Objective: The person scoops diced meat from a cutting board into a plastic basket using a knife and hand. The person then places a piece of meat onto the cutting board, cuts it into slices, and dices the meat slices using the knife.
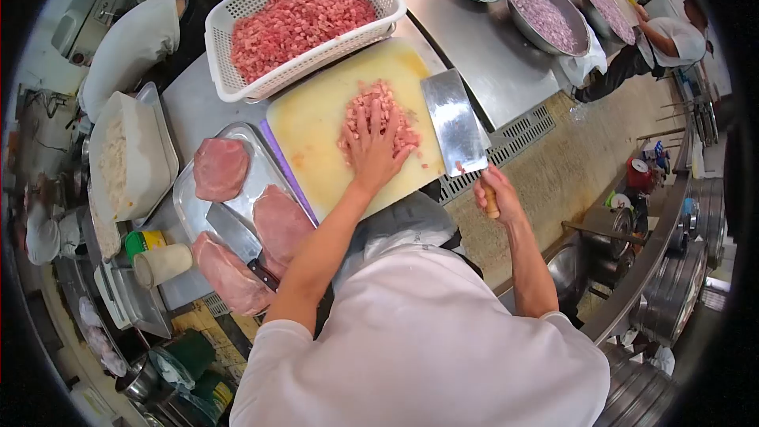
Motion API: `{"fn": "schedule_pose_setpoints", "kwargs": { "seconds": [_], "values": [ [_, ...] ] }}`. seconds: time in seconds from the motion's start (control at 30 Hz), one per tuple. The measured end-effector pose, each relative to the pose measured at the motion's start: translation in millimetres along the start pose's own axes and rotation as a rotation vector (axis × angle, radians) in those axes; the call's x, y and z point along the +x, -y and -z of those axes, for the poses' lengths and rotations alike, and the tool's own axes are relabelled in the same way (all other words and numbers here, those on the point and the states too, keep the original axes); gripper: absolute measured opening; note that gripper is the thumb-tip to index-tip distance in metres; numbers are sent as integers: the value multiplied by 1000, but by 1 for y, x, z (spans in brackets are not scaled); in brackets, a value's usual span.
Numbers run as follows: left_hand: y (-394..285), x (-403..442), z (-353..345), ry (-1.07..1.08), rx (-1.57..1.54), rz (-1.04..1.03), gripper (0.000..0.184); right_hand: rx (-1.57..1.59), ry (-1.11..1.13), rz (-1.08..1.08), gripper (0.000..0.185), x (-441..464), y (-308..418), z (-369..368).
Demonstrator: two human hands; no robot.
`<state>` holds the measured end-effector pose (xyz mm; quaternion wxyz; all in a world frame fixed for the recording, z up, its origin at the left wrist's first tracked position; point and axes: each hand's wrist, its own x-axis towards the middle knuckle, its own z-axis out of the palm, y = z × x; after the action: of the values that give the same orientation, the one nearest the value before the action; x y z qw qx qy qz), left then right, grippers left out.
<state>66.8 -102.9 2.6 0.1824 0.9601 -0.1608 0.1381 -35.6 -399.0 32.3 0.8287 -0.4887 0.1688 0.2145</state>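
My left hand (373, 146) lies with spread fingers on a pile of diced pink meat (376, 103), which rests on a yellowed cutting board (312, 130). In my right hand (500, 195) is the wooden handle of a broad cleaver (455, 119); its blade is over the board's right edge. A white perforated basket (237, 96) full of diced meat (304, 24) stands behind the board. To the left, a metal tray (186, 202) holds large raw meat pieces (285, 225) and a second knife (233, 229) with a black handle.
A white tub (150, 178) and a beige container (164, 264) stand at the left. Metal bowls (581, 41) of chopped pinkish food are at the upper right. One person (134, 47) bends at the upper left; another person (672, 39) works at the right. Pots (672, 289) stand lower right.
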Motion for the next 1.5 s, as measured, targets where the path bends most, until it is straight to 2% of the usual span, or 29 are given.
{"fn": "schedule_pose_setpoints", "kwargs": {
  "seconds": [0.1,0.17,0.27,0.3,0.4,0.6,0.73,0.8,0.87,0.93,1.0,1.07,1.17,1.23,1.3,1.37,1.4,1.47,1.5],
  "values": [
    [-14,1,4,-40,-87,86,83,-102,-83,-60,25,14,-13,-11],
    [-25,5,3,-105,-116,161,77,-261,-111,-96,23,25,-23,-64],
    [-25,11,-4,-232,-236,303,65,-121,-4,-123,21,37,-55,-125],
    [-24,15,-7,-286,-286,356,60,-135,32,-99,21,39,-54,-124],
    [-26,17,-8,-395,-366,333,53,-161,100,-66,21,37,-43,-120],
    [-61,26,30,-401,-421,330,51,-206,167,-70,23,-5,7,-122],
    [-76,52,59,-426,-350,300,50,-188,226,-20,26,-10,41,-126],
    [-78,78,74,-489,-361,271,49,-187,232,12,26,-6,62,-133],
    [-73,111,88,-596,-368,204,47,-263,283,135,29,8,88,-142],
    [-55,167,99,-736,-372,99,42,-390,311,244,29,21,124,-154],
    [-18,224,101,-813,-254,120,39,-377,339,252,28,41,142,-155],
    [51,271,79,-734,-282,69,35,-406,314,225,27,40,135,-144],
    [86,262,79,-688,-101,42,29,-585,196,207,28,40,110,-105],
    [63,217,86,-721,-223,77,24,-601,126,86,32,22,95,-75],
    [62,150,55,-589,-267,236,21,-615,101,64,39,3,81,-45],
    [70,96,28,-237,-446,416,27,-693,67,87,44,-10,69,-17],
    [77,93,13,-267,-356,370,31,-736,49,93,46,-15,66,-6],
    [88,87,-12,-334,-170,284,39,-912,33,272,46,-9,69,10],
    [93,85,-23,-279,-158,284,43,-997,32,366,46,-2,73,9]
  ]
}}
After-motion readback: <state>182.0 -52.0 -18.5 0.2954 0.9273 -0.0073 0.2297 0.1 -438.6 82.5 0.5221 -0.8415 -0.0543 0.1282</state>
